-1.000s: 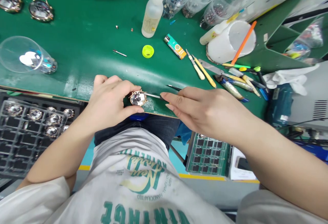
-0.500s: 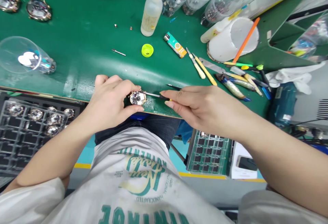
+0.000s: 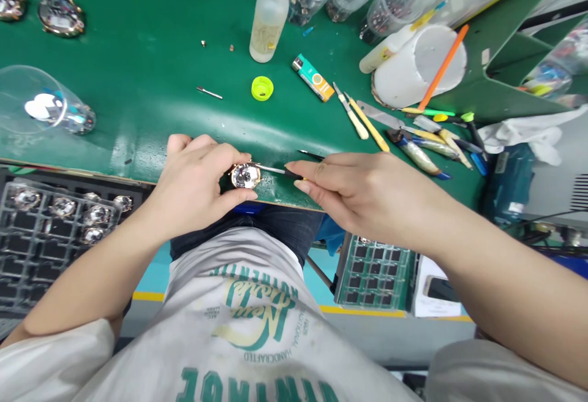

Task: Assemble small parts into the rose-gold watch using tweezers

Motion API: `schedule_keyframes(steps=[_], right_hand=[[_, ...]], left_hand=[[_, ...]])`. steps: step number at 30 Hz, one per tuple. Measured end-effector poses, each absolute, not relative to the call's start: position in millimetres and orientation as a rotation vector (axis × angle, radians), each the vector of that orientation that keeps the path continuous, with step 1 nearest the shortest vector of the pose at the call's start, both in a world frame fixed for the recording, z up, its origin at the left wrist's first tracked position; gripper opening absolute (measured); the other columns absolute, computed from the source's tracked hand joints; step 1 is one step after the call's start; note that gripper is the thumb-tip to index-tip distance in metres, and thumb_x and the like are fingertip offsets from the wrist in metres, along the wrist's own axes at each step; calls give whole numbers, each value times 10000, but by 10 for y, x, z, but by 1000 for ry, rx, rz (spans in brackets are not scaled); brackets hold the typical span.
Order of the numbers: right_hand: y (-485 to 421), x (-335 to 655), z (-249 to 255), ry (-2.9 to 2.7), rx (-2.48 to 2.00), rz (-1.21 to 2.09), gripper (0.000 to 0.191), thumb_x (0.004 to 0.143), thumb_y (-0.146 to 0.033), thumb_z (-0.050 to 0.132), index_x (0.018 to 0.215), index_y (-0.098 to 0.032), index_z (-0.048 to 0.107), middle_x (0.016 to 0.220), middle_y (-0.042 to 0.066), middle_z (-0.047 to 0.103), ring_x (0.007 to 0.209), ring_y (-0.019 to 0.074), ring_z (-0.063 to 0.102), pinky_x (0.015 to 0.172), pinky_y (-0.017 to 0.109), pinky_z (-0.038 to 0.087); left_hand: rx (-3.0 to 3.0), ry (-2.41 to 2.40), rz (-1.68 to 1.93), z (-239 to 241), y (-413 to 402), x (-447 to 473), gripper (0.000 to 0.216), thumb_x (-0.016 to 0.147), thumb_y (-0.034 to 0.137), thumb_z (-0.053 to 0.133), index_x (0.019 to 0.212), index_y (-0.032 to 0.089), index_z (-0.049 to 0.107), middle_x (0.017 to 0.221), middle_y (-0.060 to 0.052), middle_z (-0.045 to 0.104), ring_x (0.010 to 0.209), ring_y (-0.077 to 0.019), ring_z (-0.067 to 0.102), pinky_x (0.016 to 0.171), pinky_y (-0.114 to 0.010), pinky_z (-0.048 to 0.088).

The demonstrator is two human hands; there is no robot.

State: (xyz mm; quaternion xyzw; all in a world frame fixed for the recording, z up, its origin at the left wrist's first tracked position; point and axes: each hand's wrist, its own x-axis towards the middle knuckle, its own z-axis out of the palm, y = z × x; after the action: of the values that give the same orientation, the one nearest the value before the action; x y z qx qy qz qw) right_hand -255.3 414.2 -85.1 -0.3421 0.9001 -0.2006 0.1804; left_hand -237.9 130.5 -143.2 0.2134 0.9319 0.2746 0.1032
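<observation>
Near the front edge of the green bench [image 3: 156, 89], my left hand [image 3: 195, 175] pinches a gold-rimmed watch case [image 3: 245, 176] with a shiny faceted face between thumb and fingers. My right hand [image 3: 349, 187] is closed round a slim tool with a metal shaft [image 3: 271, 170] and a dark handle. The shaft's far end meets the upper rim of the watch case, by my left fingertips; I cannot make out its tip. A second thin dark tool [image 3: 310, 154] lies just beyond my right fingers, partly hidden by them.
A squeeze bottle [image 3: 266, 22], a yellow-green cap [image 3: 262, 88] and a lighter [image 3: 313, 77] lie beyond my hands. Knives and handled tools [image 3: 418, 154] crowd the right, by a white tub [image 3: 408, 74]. A tipped clear cup [image 3: 32, 98] and a compartment tray [image 3: 46, 242] are at left.
The view has shifted very slightly. Both hands keep nearly the same grip and place, with the tool still against the watch case rim.
</observation>
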Motion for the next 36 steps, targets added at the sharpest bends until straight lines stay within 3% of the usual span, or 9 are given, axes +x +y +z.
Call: schedule_keyframes(steps=[6, 11, 18, 23, 26, 36], right_hand=[[4144, -2623, -844, 2413, -830, -724, 360, 1115, -307, 510, 1311, -218, 798, 1083, 59, 853, 827, 202, 781, 740, 303, 551], [4164, -2651, -879, 2362, -750, -814, 330, 1104, -319, 549, 1290, -242, 810, 909, -18, 844, 694, 149, 721, 690, 266, 531], [4246, -2426, -817, 2571, -897, -848, 332, 1094, -250, 557, 1358, -213, 755, 1196, 93, 844, 1016, 259, 817, 872, 392, 650], [4280, -2059, -907, 2790, -799, -813, 374, 1074, -225, 606, 1441, -204, 675, 1055, 98, 834, 875, 251, 809, 759, 373, 666], [4185, -1862, -1035, 2827, -792, -822, 413, 1072, -202, 597, 1484, -170, 613, 1128, 119, 826, 883, 233, 814, 726, 330, 665], [3922, -1769, -1188, 2868, -795, -894, 306, 1072, -178, 585, 1360, -163, 691, 1072, 94, 835, 815, 180, 791, 641, 272, 617]], left_hand=[[648, 2751, 779, -1420, 1303, -2398, 425, 913, 619, 755, 1199, 306, 719, 1065, -36, 816, 1024, -330, 694, 966, -536, 391], [685, 2756, 784, -1421, 1294, -2404, 382, 914, 573, 768, 1181, 305, 725, 1054, -24, 815, 1011, -320, 698, 948, -517, 385], [642, 2765, 827, -1402, 1302, -2394, 411, 895, 520, 807, 1247, 333, 704, 1090, -20, 815, 1037, -314, 705, 970, -502, 380], [661, 2760, 822, -1382, 1322, -2402, 301, 909, 488, 797, 1163, 344, 724, 1054, 13, 816, 1008, -289, 703, 943, -475, 353], [627, 2759, 831, -1390, 1316, -2407, 328, 891, 502, 809, 1162, 341, 719, 1075, 15, 820, 1012, -284, 701, 957, -482, 356], [604, 2739, 809, -1397, 1310, -2409, 372, 892, 555, 779, 1220, 384, 746, 1015, 12, 817, 1022, -295, 690, 1005, -530, 373]])
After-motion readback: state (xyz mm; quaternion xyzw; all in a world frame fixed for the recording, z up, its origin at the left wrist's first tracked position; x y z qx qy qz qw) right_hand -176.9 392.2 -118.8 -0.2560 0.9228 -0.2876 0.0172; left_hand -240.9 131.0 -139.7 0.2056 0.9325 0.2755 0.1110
